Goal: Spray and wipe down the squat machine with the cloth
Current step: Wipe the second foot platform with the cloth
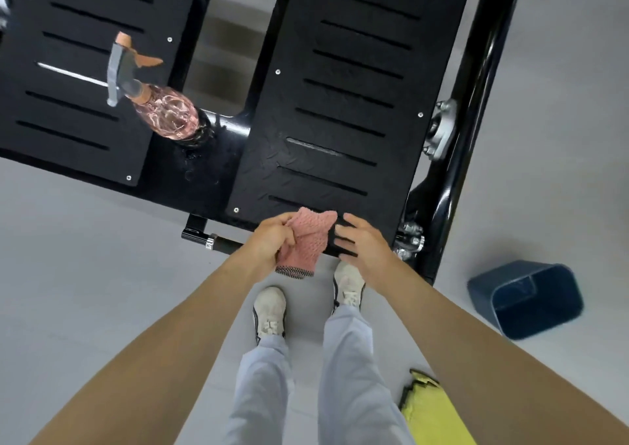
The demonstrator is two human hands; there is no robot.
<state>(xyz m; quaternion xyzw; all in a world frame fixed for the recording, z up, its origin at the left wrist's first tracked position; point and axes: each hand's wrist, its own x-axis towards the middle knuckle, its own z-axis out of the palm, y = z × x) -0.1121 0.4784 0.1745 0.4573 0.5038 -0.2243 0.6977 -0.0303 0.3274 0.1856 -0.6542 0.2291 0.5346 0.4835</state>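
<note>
The right foot plate (340,104) of the squat machine is left open from near edge to far end, though it is hemmed on the right by the black frame tube (483,70) and a bolted bearing (439,128). Passage to the left plate (68,70) is obstructed by the spray bottle (166,111) set between the plates. Open floor (102,240) is found near left; a blue bin (493,274) and yellow fabric (432,414) are met near right.

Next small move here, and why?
Likely lay the cloth flat on the right footplate and start wiping: the left hand grips it bunched at that plate's near edge, the right hand is open beside it, the bottle stands aside.
</note>
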